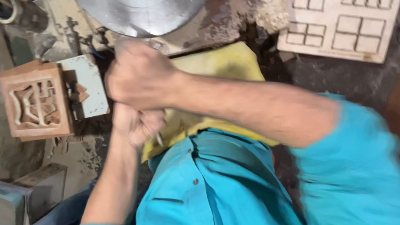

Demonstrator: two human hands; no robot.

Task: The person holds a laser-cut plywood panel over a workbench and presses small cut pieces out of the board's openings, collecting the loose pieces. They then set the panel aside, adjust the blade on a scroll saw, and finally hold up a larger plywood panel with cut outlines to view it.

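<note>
Metal disc [137, 1], heavy and stiff by the look of it, is sitting at the floor's far edge; my right grip [137, 77] is clenching just under its rim, my left grip [138, 123] fisting something slender beside the yellow cloth [224, 63].

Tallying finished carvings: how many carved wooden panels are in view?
2. A small square carved wooden block lies at the left, beside the left hand. A large pale panel with rectangular cut-outs lies at the top right, partly cut off. Others may be hidden beneath the arms.
</note>
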